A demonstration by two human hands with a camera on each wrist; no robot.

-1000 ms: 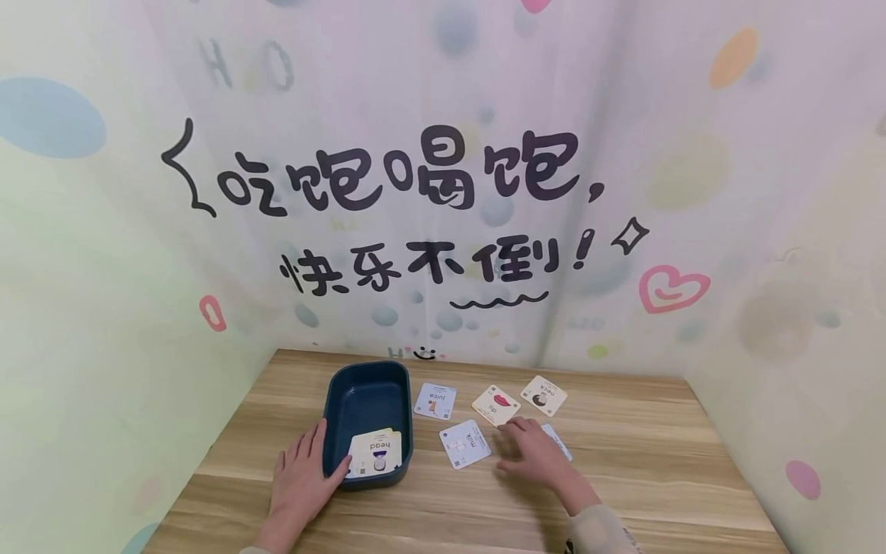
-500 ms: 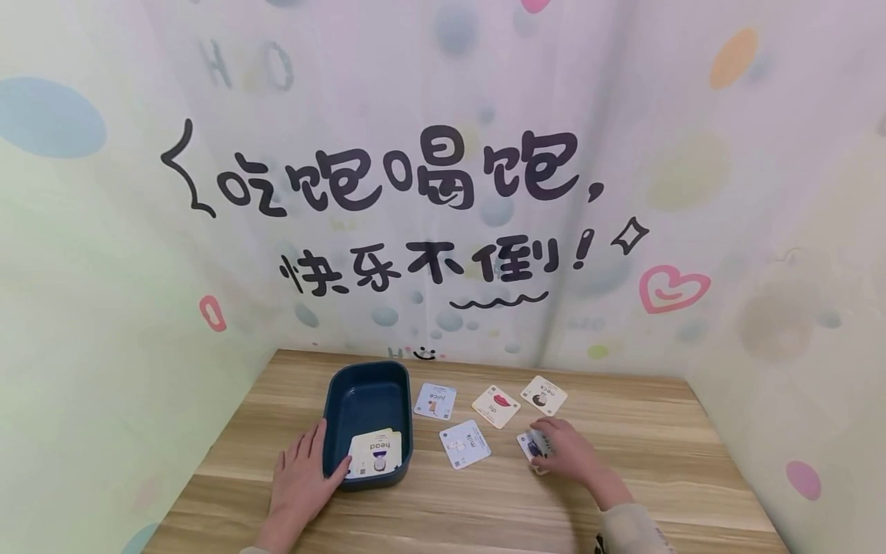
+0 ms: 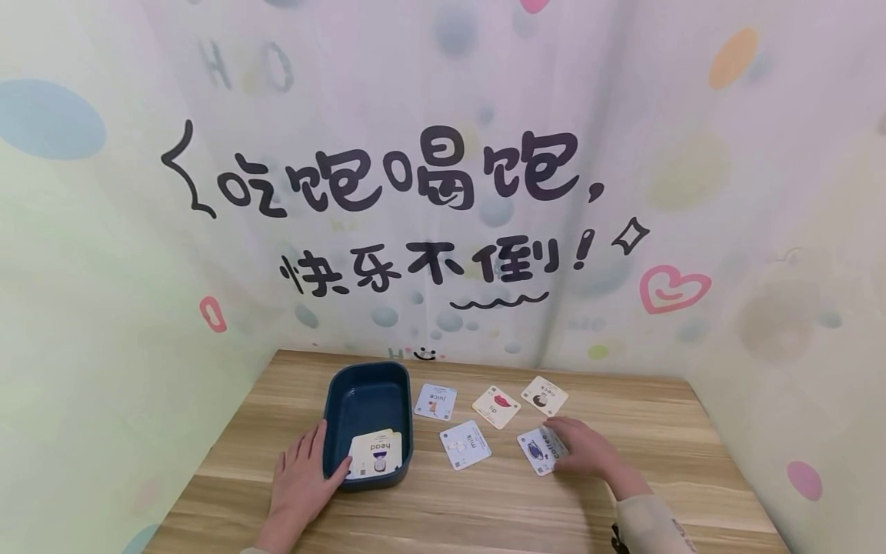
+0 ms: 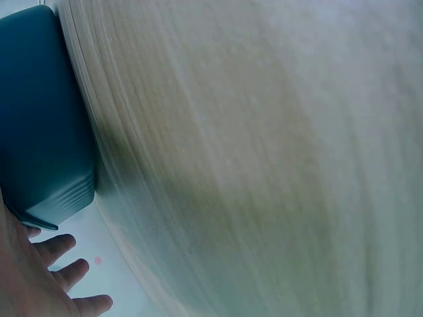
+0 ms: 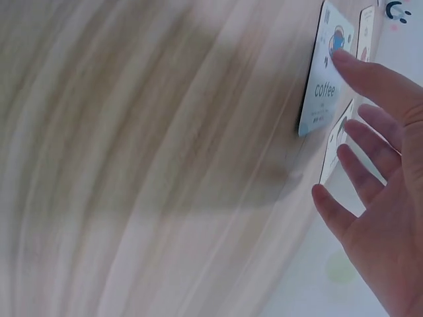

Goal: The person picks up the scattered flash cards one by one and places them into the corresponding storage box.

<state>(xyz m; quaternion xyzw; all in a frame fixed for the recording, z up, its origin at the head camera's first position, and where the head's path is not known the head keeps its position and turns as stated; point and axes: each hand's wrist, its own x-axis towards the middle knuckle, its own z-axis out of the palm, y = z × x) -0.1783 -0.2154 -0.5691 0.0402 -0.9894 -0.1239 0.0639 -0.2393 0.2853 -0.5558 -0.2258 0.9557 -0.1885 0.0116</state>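
My left hand [image 3: 302, 473] rests against the left side of a dark blue box [image 3: 410, 408], thumb over its rim at the near corner. In the left wrist view its fingers [image 4: 69, 274] stretch out beneath the box's edge. A stack of cards topped by the "head" card [image 3: 370, 450] lies in the box's near end. My right hand [image 3: 587, 450] is at the right edge of the light blue "coffee" card [image 3: 535, 452], which lies on the table. Its fingers [image 5: 370, 145] are spread and relaxed in the right wrist view, the thumb tip overlapping the card; contact is unclear.
Between box and right hand lie the "juice" card [image 3: 436, 402], the "milk" card [image 3: 465, 445] and a card with red lips [image 3: 496, 406]. Farther back is the "neck" card [image 3: 544, 395]. A printed curtain [image 3: 443, 323] closes off the wood-grain table [image 3: 443, 515] behind.
My right hand has moved to the right, away from the lips card, uncovering the coffee card. The left hand and the box have stayed put.
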